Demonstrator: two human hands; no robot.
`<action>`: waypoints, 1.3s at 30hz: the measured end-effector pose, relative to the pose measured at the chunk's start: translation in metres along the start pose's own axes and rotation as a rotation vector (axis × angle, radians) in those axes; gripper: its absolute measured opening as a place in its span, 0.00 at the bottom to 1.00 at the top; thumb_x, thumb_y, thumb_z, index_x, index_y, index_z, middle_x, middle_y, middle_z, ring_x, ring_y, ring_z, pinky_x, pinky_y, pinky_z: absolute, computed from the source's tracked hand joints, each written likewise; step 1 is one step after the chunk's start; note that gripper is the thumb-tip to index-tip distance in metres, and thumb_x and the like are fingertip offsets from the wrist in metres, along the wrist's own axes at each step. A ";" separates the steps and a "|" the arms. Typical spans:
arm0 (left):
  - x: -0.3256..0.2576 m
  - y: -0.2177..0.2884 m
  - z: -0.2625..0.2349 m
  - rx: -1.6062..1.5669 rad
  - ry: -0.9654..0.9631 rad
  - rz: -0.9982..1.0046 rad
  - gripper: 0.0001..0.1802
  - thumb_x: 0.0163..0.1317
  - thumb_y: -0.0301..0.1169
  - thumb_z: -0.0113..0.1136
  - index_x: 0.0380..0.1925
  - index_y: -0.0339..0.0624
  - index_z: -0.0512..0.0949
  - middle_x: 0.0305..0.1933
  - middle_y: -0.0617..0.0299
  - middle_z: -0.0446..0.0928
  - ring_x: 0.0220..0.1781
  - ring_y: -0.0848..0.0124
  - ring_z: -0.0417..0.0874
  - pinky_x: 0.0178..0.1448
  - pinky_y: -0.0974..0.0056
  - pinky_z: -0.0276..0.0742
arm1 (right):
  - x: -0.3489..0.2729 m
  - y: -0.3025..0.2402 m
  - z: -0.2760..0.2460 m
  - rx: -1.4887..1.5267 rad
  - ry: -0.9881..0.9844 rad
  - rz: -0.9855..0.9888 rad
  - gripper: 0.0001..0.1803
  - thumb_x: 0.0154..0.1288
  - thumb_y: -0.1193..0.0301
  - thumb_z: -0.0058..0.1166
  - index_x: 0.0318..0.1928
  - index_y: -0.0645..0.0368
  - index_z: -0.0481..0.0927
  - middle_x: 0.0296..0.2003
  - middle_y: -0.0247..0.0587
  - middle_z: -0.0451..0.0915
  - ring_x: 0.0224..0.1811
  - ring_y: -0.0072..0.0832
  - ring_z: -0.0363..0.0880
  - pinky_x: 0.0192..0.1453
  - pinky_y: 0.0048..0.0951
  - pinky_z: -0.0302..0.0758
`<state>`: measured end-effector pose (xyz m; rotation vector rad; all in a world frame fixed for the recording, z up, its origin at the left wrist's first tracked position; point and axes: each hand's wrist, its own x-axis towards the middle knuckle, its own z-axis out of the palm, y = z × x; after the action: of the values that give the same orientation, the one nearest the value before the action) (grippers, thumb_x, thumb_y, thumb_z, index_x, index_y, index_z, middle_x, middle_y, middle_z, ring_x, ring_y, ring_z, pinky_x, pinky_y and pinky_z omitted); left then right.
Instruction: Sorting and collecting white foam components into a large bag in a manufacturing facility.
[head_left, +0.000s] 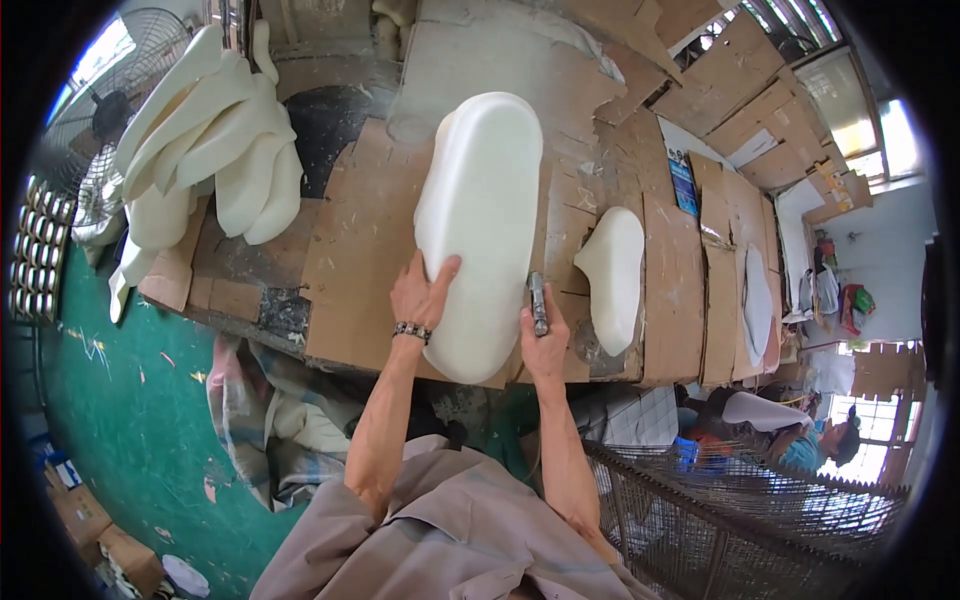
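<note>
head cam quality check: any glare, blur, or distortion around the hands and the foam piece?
Head view: heavy fisheye bend and black vignette at the rim; windows at upper right blown out; large white foam piece bright with little surface detail; left hand and right hand sharp, evenly lit.

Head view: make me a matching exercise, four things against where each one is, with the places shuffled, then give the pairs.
Things:
1. large white foam piece
2. small white foam piece
3. stack of white foam pieces
4. metal tool

Places:
A. piled at the left end of the bench
B. in the right hand
C. lying to the right of the large piece, untouched
D. under the left hand, in the middle of the cardboard-covered bench

Pairs: 1-D, 2-C, 3-A, 4-B
</note>
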<state>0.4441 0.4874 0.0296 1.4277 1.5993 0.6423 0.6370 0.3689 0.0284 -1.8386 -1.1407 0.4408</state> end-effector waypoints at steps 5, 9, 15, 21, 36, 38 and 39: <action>-0.002 -0.023 -0.004 -0.089 0.018 0.004 0.46 0.62 0.66 0.59 0.64 0.37 0.76 0.56 0.36 0.80 0.58 0.45 0.81 0.63 0.49 0.75 | -0.019 -0.003 -0.002 0.049 0.004 -0.033 0.32 0.70 0.66 0.61 0.69 0.70 0.70 0.37 0.40 0.81 0.37 0.24 0.76 0.46 0.28 0.76; 0.006 -0.030 -0.009 -0.300 -0.084 -0.004 0.43 0.64 0.65 0.58 0.63 0.37 0.77 0.53 0.42 0.84 0.56 0.49 0.84 0.62 0.51 0.76 | -0.027 -0.003 -0.002 -0.016 0.056 -0.144 0.32 0.69 0.68 0.60 0.69 0.70 0.71 0.35 0.42 0.79 0.35 0.25 0.76 0.44 0.28 0.76; 0.007 -0.030 -0.005 -0.183 0.027 -0.031 0.42 0.65 0.64 0.57 0.64 0.40 0.75 0.54 0.41 0.83 0.57 0.46 0.83 0.63 0.50 0.76 | -0.072 -0.024 -0.056 0.095 -0.024 -0.034 0.29 0.70 0.74 0.59 0.69 0.65 0.72 0.42 0.51 0.84 0.41 0.36 0.85 0.47 0.33 0.79; -0.010 -0.032 0.010 -0.099 -0.017 0.171 0.47 0.60 0.65 0.62 0.68 0.40 0.70 0.57 0.41 0.81 0.59 0.47 0.83 0.63 0.50 0.77 | -0.128 -0.090 -0.144 0.262 -0.025 -0.109 0.28 0.69 0.81 0.58 0.69 0.66 0.73 0.42 0.40 0.84 0.39 0.20 0.80 0.44 0.23 0.78; -0.010 -0.028 0.031 0.061 -0.011 0.127 0.57 0.54 0.68 0.64 0.74 0.40 0.63 0.60 0.36 0.77 0.62 0.43 0.79 0.65 0.47 0.74 | -0.188 -0.154 -0.226 -0.057 0.042 -0.277 0.30 0.62 0.77 0.66 0.65 0.71 0.74 0.35 0.48 0.82 0.32 0.35 0.81 0.39 0.30 0.78; -0.009 -0.034 0.033 0.033 0.014 0.115 0.57 0.54 0.69 0.64 0.74 0.40 0.64 0.61 0.37 0.77 0.63 0.44 0.79 0.66 0.48 0.74 | -0.193 -0.155 -0.234 -0.043 0.001 -0.273 0.29 0.64 0.76 0.64 0.65 0.72 0.75 0.36 0.47 0.84 0.34 0.32 0.83 0.42 0.28 0.79; -0.009 -0.034 0.033 0.002 0.025 0.108 0.56 0.55 0.69 0.63 0.73 0.40 0.65 0.62 0.37 0.76 0.63 0.44 0.78 0.67 0.48 0.73 | -0.196 -0.155 -0.238 -0.035 -0.042 -0.271 0.27 0.66 0.75 0.63 0.64 0.72 0.76 0.37 0.46 0.85 0.36 0.28 0.85 0.45 0.27 0.80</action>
<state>0.4550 0.4658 -0.0123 1.5216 1.5506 0.7241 0.6171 0.1090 0.2542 -1.6793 -1.4106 0.3050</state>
